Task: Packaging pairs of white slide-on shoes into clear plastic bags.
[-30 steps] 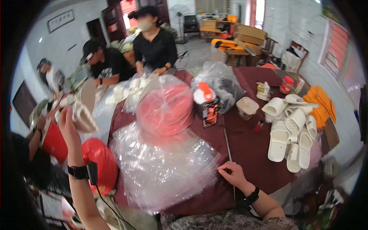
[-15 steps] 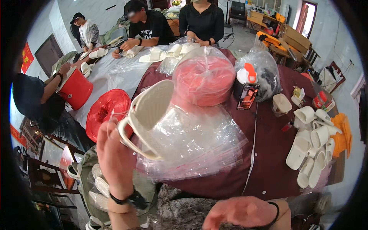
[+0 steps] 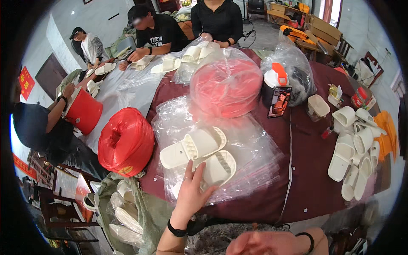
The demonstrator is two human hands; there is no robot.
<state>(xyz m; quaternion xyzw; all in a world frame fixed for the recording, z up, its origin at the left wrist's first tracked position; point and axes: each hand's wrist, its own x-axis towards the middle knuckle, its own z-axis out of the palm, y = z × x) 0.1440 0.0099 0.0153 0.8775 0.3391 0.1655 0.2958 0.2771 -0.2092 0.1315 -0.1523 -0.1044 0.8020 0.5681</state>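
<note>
A pair of cream slide slippers [image 3: 191,148] lies on a fanned stack of clear plastic bags [image 3: 255,148], soles toward the left. My left hand [image 3: 191,193] reaches over the nearer slipper [image 3: 219,169], fingers stretched and spread, their tips touching it. That slipper's sole end is partly hidden under the hand. Low in the picture, at the table's front edge, my right hand [image 3: 263,243] is smeared by motion. Nothing can be made out in it, and its fingers do not show clearly.
Behind the bags stands a plastic-wrapped pink-red roll [image 3: 227,89]; left is a red twine roll [image 3: 126,142]. A phone [image 3: 279,102] leans on a dark container. More slippers [image 3: 355,146] pile up at right. A sack [image 3: 127,212] holds bagged slippers. Several people work along the far and left sides.
My left hand has brought the slippers down from the raised spot at left onto the bags, and its fingers have spread. My right hand stays low near the edge. The view has shifted slightly.
</note>
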